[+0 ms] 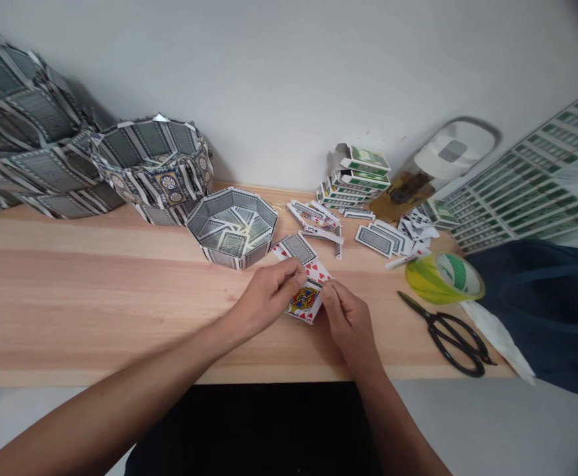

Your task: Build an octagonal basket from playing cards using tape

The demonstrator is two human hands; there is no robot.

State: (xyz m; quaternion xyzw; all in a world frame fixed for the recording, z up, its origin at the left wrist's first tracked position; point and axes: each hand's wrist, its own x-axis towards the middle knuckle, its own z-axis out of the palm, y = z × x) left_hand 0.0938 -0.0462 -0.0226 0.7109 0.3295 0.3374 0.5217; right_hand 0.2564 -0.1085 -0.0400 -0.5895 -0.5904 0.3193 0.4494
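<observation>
Near the table's middle, my left hand (273,291) pinches the left edge of some joined playing cards (302,301), which show a face card and red hearts. The fingers of my right hand (349,316) are closed on the right edge of the same cards. A face-down card (296,248) lies just beyond, towards the loose cards. Left of that stands a low octagonal tray made of cards (234,228). Folded cards and strips (318,218) are piled behind my hands.
Card baskets (154,165) and stacked card rings (45,145) stand at the left. Card boxes (355,175), a jug (432,165), face-down cards (382,239), yellow tape (442,277) and black scissors (447,334) are at the right. Dark cloth (541,304) lies beyond.
</observation>
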